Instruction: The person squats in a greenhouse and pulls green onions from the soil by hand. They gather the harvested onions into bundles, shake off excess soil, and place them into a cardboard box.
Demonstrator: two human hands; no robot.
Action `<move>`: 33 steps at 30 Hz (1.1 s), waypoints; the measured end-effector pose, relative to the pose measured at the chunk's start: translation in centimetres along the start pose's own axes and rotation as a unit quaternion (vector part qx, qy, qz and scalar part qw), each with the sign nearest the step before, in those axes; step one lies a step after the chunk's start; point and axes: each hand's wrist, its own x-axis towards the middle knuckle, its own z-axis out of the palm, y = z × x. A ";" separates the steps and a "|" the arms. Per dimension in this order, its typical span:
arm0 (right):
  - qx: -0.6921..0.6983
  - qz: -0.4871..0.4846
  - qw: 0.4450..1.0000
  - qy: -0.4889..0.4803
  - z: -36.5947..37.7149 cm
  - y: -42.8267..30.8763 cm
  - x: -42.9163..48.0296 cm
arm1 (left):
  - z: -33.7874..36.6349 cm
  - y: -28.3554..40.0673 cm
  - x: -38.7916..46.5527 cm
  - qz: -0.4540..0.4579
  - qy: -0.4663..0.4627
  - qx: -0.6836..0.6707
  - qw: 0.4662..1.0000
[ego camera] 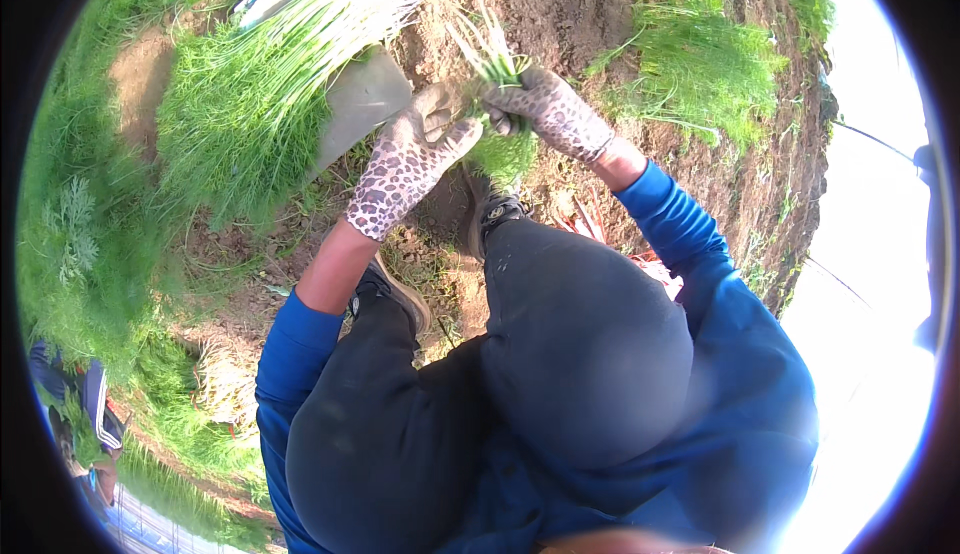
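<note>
My right hand (544, 107), in a leopard-print work glove with soiled fingers, is closed around a small bunch of feathery dill-like greens (510, 156). The bunch's pale stem ends point up and away from me, and its leaves hang below the fist. Just left of it, my left hand (420, 145), gloved the same way, has its thumb and fingers apart and curved, with nothing visible between them. Beyond the left hand lies a large pile of the same greens (262, 88), white stem ends to the upper right, partly covering a grey flat sheet (367, 92).
Cut greens (697, 73) lie on the soil at right, beside pale plastic sheeting (862, 254). Red strips (589, 224) lie by my knee. Standing greens (82, 179) line the left side. Another person (90, 411) is at lower left, near more bunches (225, 389).
</note>
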 end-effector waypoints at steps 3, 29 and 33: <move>-0.386 -0.302 0.871 0.013 6.0 -0.7 0.1 | 1.7 -0.3 1.0 -0.048 0.059 -0.102 0.992; -0.752 0.139 0.630 0.138 -38.0 4.8 4.5 | 0.0 -3.1 -2.3 -0.204 -0.037 -0.243 0.947; -0.808 0.159 0.567 0.029 -34.0 11.2 8.7 | -0.1 -3.0 -2.7 -0.209 -0.023 -0.227 0.951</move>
